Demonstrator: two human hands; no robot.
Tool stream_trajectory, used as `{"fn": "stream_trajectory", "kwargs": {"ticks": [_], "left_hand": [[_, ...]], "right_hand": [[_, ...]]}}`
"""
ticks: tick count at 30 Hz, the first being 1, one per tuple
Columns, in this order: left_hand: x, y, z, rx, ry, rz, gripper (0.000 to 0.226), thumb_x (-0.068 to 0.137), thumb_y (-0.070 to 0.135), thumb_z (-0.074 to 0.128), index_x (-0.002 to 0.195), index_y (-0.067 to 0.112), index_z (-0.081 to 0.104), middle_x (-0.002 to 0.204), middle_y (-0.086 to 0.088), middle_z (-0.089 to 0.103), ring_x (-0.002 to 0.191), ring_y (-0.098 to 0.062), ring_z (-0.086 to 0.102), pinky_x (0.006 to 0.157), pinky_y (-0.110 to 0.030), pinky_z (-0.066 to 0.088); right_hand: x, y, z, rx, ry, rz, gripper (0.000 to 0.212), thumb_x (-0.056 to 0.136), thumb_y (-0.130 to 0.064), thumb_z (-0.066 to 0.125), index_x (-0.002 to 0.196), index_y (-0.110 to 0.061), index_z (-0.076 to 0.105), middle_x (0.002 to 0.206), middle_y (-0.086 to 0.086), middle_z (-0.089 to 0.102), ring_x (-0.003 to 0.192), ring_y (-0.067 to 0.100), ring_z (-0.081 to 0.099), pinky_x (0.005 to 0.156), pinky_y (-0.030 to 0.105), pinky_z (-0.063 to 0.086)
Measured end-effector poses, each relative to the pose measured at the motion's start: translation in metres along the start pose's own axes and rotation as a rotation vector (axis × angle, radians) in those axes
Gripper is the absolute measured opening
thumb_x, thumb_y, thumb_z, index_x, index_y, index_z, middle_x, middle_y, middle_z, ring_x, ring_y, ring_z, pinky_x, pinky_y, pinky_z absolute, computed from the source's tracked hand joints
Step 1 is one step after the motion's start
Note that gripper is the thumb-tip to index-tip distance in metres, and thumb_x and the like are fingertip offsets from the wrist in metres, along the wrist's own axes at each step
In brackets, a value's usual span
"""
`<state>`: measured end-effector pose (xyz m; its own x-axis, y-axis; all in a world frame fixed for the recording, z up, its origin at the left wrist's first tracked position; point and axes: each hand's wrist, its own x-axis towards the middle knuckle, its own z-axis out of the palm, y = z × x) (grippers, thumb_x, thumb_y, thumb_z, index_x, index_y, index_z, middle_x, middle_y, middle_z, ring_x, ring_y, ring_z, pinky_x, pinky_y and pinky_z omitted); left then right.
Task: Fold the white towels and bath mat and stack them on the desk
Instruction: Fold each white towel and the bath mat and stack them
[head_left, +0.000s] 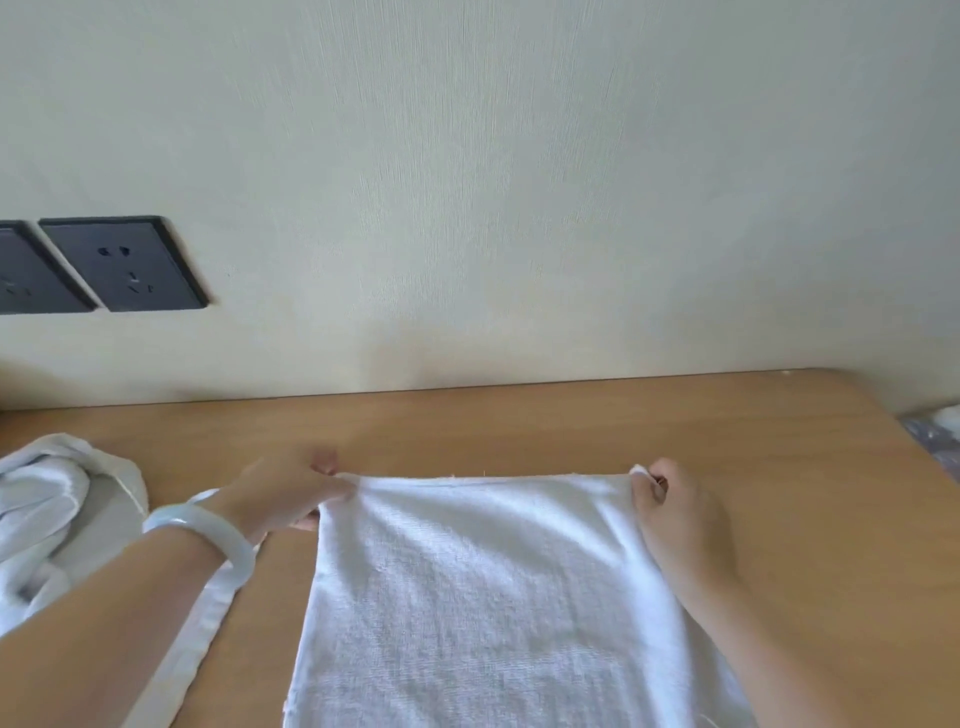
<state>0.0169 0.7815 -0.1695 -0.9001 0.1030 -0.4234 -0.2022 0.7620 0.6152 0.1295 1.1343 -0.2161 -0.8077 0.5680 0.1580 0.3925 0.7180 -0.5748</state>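
A white towel (483, 597) lay flat mid-desk (779, 467), running toward the near edge. The left hand (291, 493) and right hand (675, 514) each pinched a far corner, pulling that edge taut, likely to square it for folding. More white linen (52, 509) sat bunched at the desk's left edge.

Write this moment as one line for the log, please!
step: folding | white towel: spread on desk | left hand: pinches far left corner | right hand: pinches far right corner | beside: crumpled white linen at left
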Motion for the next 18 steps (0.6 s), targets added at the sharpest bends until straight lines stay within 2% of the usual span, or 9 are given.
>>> {"fn": "stream_trajectory", "kwargs": {"ticks": [3,6,9,11,13,16,18], "left_hand": [[0.002,0.001,0.002,-0.159,0.012,-0.054,0.021,0.077,-0.001,0.066,0.067,0.01,0.051,0.07,-0.012,0.053,0.061,-0.026,0.058,0.066,-0.043,0.061],[0.005,0.0,0.009,-0.107,0.113,-0.058,0.013,0.078,-0.002,0.063,0.08,0.008,0.055,0.078,-0.014,0.061,0.071,-0.033,0.065,0.069,-0.048,0.06],[0.0,0.002,0.018,0.012,0.202,-0.046,0.018,0.081,0.01,0.065,0.09,0.02,0.053,0.081,-0.007,0.064,0.076,-0.028,0.064,0.068,-0.037,0.054],[-0.005,0.004,0.028,0.053,0.276,-0.021,0.023,0.085,0.012,0.065,0.098,0.015,0.046,0.087,-0.01,0.062,0.081,-0.032,0.06,0.065,-0.036,0.046],[-0.018,0.004,0.038,0.098,0.359,-0.005,0.029,0.087,0.017,0.066,0.099,0.01,0.041,0.094,-0.013,0.055,0.09,-0.035,0.055,0.071,-0.037,0.04],[-0.044,-0.008,0.052,0.124,0.413,-0.021,0.035,0.088,0.036,0.065,0.087,0.008,0.043,0.086,-0.008,0.054,0.079,-0.027,0.053,0.064,-0.035,0.035],[-0.058,-0.017,0.062,0.15,0.426,-0.011,0.035,0.087,0.039,0.065,0.082,0.011,0.046,0.074,-0.004,0.055,0.068,-0.018,0.051,0.057,-0.032,0.034]], "right_hand": [[0.0,0.004,0.001,0.042,0.02,0.009,0.03,0.095,-0.026,0.052,0.068,-0.013,0.049,0.058,0.0,0.049,0.058,0.022,0.049,0.055,0.036,0.036],[0.002,0.005,0.002,0.043,0.047,0.0,0.025,0.095,-0.025,0.054,0.073,-0.013,0.052,0.073,-0.001,0.052,0.07,0.021,0.048,0.061,0.034,0.034],[0.001,0.0,0.004,-0.1,0.041,-0.016,0.02,0.097,-0.028,0.05,0.086,-0.012,0.053,0.09,0.002,0.051,0.074,0.027,0.051,0.061,0.035,0.04],[-0.001,0.0,0.004,-0.195,0.043,-0.015,0.021,0.098,-0.03,0.047,0.093,-0.01,0.052,0.095,0.006,0.049,0.079,0.031,0.052,0.06,0.035,0.039],[-0.002,0.0,-0.002,-0.129,0.047,0.041,0.025,0.095,-0.03,0.053,0.102,-0.006,0.054,0.101,0.01,0.051,0.088,0.032,0.052,0.066,0.034,0.037],[-0.011,0.005,-0.022,0.08,0.026,0.174,0.031,0.09,-0.017,0.062,0.115,-0.002,0.052,0.107,0.012,0.054,0.094,0.028,0.051,0.073,0.031,0.035],[-0.024,0.01,-0.037,0.165,-0.036,0.261,0.027,0.089,-0.015,0.062,0.114,-0.007,0.053,0.1,0.005,0.057,0.086,0.02,0.049,0.066,0.029,0.032]]}}
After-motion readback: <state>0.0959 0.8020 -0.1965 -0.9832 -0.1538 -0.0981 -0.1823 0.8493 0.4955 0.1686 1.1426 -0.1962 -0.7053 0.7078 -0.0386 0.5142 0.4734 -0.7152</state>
